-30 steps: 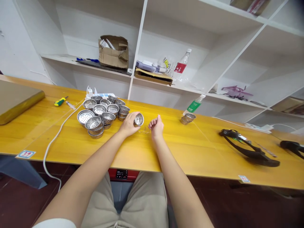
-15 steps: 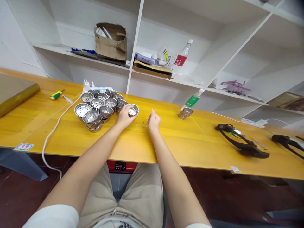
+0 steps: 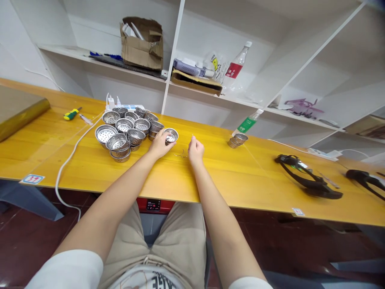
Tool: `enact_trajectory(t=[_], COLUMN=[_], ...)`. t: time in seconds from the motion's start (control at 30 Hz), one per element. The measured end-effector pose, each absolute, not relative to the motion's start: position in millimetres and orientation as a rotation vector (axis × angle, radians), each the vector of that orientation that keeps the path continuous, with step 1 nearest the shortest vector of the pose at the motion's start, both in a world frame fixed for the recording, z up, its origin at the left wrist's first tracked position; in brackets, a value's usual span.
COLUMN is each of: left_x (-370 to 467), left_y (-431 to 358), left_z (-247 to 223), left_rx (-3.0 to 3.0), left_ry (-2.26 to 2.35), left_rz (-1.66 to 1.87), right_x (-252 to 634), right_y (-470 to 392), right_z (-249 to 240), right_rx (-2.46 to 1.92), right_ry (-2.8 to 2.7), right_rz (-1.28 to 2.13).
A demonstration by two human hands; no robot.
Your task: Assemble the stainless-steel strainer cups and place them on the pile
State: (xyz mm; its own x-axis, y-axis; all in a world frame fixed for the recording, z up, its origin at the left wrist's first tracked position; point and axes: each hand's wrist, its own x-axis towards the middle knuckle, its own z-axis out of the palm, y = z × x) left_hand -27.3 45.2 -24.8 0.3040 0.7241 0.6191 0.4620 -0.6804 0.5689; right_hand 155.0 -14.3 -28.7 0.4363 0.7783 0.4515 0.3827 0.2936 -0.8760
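Note:
My left hand (image 3: 160, 145) grips the rim of a small perforated metal cup (image 3: 171, 135), thumb on the near side and fingers at its left. The cup is upright on the yellow table. To its right my right hand (image 3: 196, 149) is closed, with a thin sliver sticking up from the fingertips, too small to name. Between the hands lie a few thin curved wire-like bits (image 3: 181, 154). Left of my left hand stands a cluster of several similar perforated cups (image 3: 124, 126), some stacked. A short stack of such cups (image 3: 238, 140) stands farther right.
A green-labelled bottle (image 3: 249, 122) stands behind the right stack. Black head-strap devices (image 3: 306, 176) lie at the right. A green-yellow screwdriver (image 3: 71, 114), a white cable (image 3: 72, 156) and a power strip (image 3: 129, 107) are at the left. Shelves with a cardboard box (image 3: 141, 48) rise behind.
The camera view has shifted slightly. Both hands keep nearly the same place and pose, the left still on the cup.

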Motion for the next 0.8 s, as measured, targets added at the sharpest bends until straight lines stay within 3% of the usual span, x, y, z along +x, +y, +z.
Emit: enact_trajectory(t=[0.27,0.8], left_x=[-27.9,-27.7], left_y=[43.9,41.0], left_z=[-24.5,-21.2], left_rx=[2.340,2.392], left_ry=[1.094,1.077], left_rz=[1.340,1.336], right_x=[151.5,154.9], right_y=[-24.9,-21.9], right_z=[-17.7,-20.6], right_rx=[-1.562,-1.727], right_ry=[-1.185,-1.322], right_rz=[0.128,0.183])
